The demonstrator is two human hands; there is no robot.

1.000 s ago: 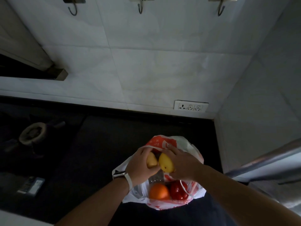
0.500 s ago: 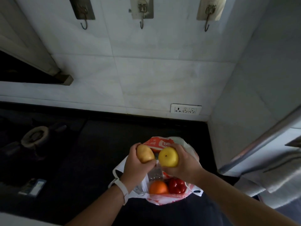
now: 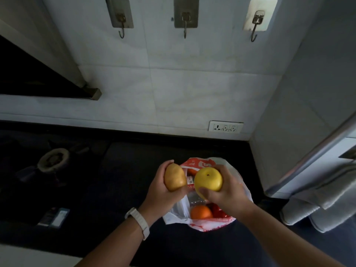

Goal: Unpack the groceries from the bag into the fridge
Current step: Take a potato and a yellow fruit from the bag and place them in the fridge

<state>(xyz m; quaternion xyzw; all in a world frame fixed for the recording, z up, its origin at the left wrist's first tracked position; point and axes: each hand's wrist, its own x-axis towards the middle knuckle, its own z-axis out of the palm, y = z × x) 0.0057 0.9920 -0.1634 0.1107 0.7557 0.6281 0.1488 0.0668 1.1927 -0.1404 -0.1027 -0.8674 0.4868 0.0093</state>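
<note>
Left hand (image 3: 161, 191) grips a potato (image 3: 174, 177), right hand (image 3: 225, 193) a yellow apple (image 3: 209, 179), both above the open plastic bag (image 3: 200, 221) on the dark counter (image 3: 119, 182)

Dim light. Pale tiled wall (image 3: 192, 89) fills the upper frame, carrying three hooks (image 3: 185, 24) along the top and a socket (image 3: 225, 128) right of centre above the black bench (image 3: 125, 170).

Red item (image 3: 218, 211) half behind right forearm.

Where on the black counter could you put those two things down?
The counter looks bare between the burner and the bag, and in the strip behind the bag below the socket. The bag itself is crowded with an orange and more.
</note>
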